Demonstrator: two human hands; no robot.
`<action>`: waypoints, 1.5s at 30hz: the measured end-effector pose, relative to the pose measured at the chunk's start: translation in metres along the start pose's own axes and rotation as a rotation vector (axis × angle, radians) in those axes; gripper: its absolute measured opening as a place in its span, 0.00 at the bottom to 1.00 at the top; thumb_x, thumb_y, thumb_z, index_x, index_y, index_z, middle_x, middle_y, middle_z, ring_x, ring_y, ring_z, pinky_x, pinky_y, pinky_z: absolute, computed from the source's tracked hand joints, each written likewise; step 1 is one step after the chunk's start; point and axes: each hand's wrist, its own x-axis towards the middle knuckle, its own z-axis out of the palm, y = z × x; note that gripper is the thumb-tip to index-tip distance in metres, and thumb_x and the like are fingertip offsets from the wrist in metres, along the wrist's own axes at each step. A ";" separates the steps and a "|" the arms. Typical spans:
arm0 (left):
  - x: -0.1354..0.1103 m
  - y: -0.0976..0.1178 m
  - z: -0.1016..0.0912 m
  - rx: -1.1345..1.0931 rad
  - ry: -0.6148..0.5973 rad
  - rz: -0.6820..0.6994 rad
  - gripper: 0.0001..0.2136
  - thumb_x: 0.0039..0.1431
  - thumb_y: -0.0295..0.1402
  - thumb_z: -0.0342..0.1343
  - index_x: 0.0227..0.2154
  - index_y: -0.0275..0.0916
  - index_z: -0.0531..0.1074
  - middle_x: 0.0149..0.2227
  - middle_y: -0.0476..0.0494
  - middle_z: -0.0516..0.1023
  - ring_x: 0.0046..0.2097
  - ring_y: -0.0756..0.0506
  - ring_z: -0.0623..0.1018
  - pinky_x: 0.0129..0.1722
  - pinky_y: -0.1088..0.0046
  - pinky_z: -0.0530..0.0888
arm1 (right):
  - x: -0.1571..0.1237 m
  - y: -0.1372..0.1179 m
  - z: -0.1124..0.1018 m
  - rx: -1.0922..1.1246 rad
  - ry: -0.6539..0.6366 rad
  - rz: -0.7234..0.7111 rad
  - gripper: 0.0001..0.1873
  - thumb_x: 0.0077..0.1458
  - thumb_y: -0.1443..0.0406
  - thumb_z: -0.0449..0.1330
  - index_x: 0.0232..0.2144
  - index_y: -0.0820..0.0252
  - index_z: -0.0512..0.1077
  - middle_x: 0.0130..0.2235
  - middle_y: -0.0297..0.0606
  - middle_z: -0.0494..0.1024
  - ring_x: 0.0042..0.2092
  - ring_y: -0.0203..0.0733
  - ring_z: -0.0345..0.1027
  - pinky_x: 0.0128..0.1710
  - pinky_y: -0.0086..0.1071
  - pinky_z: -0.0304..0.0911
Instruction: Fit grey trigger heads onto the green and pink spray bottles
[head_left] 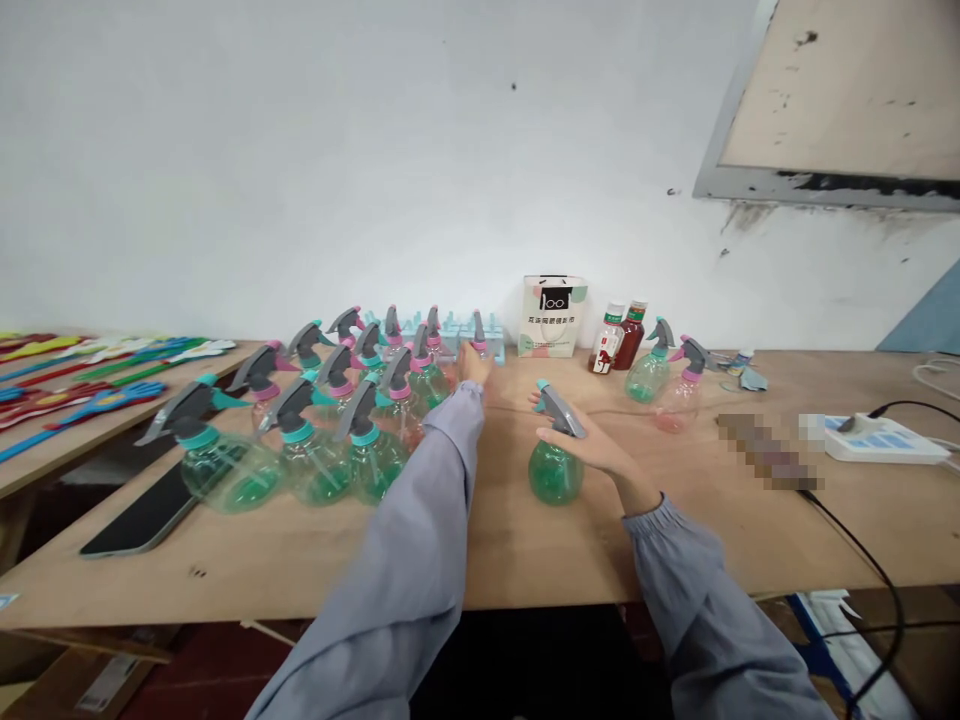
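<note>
My left hand point(475, 366) reaches to the back of the table and is closed around the neck of a spray bottle with a grey trigger head point(478, 328). Much of that bottle is hidden behind the hand and sleeve. Nearer to me, my right hand point(596, 445) grips the neck of a round, clear spray bottle point(556, 476) with green in its lower part and a grey and teal head. This bottle stands upright on the table. Left of my left arm, several similar spray bottles point(319, 470) stand in rows, some with teal collars and some with pink.
A paper bag point(551, 325) and two sauce bottles point(606, 340) stand by the wall. Two more spray bottles point(677, 400) are at right, beyond them a power strip point(885, 440) with cables. A phone point(142, 520) lies at left. Colourful hand-shaped items point(112, 395) cover a side table.
</note>
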 end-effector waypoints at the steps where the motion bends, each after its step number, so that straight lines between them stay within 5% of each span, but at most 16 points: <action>1: -0.009 -0.002 -0.003 0.010 -0.021 0.006 0.16 0.56 0.28 0.60 0.46 0.39 0.64 0.45 0.37 0.76 0.50 0.40 0.76 0.50 0.64 0.70 | 0.001 -0.001 0.001 0.012 -0.011 -0.008 0.32 0.55 0.50 0.65 0.60 0.47 0.68 0.62 0.41 0.72 0.63 0.51 0.65 0.65 0.50 0.60; 7: -0.084 -0.017 -0.038 0.126 -0.067 0.200 0.13 0.58 0.36 0.60 0.43 0.42 0.65 0.46 0.38 0.76 0.52 0.37 0.75 0.52 0.60 0.70 | 0.009 -0.005 0.005 0.110 0.159 -0.001 0.14 0.53 0.56 0.62 0.41 0.52 0.78 0.48 0.38 0.82 0.56 0.51 0.73 0.62 0.49 0.62; 14: -0.140 -0.042 -0.085 0.137 -0.098 0.448 0.15 0.59 0.43 0.59 0.45 0.42 0.68 0.43 0.40 0.75 0.49 0.37 0.75 0.53 0.57 0.70 | 0.019 -0.020 0.013 0.456 0.246 0.028 0.14 0.41 0.62 0.61 0.34 0.53 0.76 0.40 0.37 0.83 0.50 0.51 0.76 0.55 0.46 0.68; 22: -0.151 -0.056 -0.088 0.026 -0.135 0.438 0.18 0.63 0.42 0.55 0.52 0.40 0.64 0.52 0.36 0.74 0.57 0.38 0.73 0.60 0.56 0.67 | 0.021 -0.032 0.015 0.540 0.215 0.076 0.13 0.36 0.64 0.59 0.30 0.53 0.74 0.36 0.37 0.83 0.43 0.49 0.77 0.46 0.43 0.72; 28: -0.153 -0.054 -0.089 -0.038 -0.168 0.416 0.18 0.62 0.41 0.55 0.51 0.40 0.63 0.51 0.36 0.75 0.57 0.40 0.75 0.60 0.59 0.67 | 0.029 -0.026 0.010 0.434 0.156 0.153 0.07 0.30 0.64 0.55 0.18 0.55 0.70 0.22 0.35 0.74 0.27 0.42 0.68 0.33 0.38 0.66; 35: -0.157 -0.049 -0.092 -0.052 -0.181 0.396 0.19 0.62 0.41 0.56 0.52 0.41 0.64 0.52 0.36 0.75 0.57 0.39 0.74 0.61 0.57 0.68 | 0.042 -0.032 0.013 0.452 0.080 0.191 0.10 0.29 0.64 0.55 0.21 0.55 0.72 0.25 0.36 0.77 0.32 0.45 0.70 0.34 0.37 0.65; 40: -0.162 -0.051 -0.097 -0.049 -0.200 0.398 0.17 0.62 0.41 0.56 0.51 0.41 0.65 0.52 0.37 0.75 0.57 0.39 0.75 0.60 0.56 0.68 | 0.046 -0.025 0.018 0.505 0.137 0.176 0.07 0.29 0.64 0.55 0.17 0.55 0.71 0.24 0.38 0.76 0.32 0.46 0.71 0.33 0.37 0.65; 45: -0.169 -0.052 -0.101 -0.026 -0.198 0.387 0.18 0.63 0.42 0.56 0.53 0.42 0.64 0.52 0.38 0.76 0.56 0.39 0.75 0.58 0.56 0.69 | 0.043 -0.018 0.019 0.638 0.140 0.204 0.13 0.30 0.66 0.57 0.25 0.55 0.74 0.30 0.38 0.81 0.36 0.48 0.75 0.36 0.38 0.69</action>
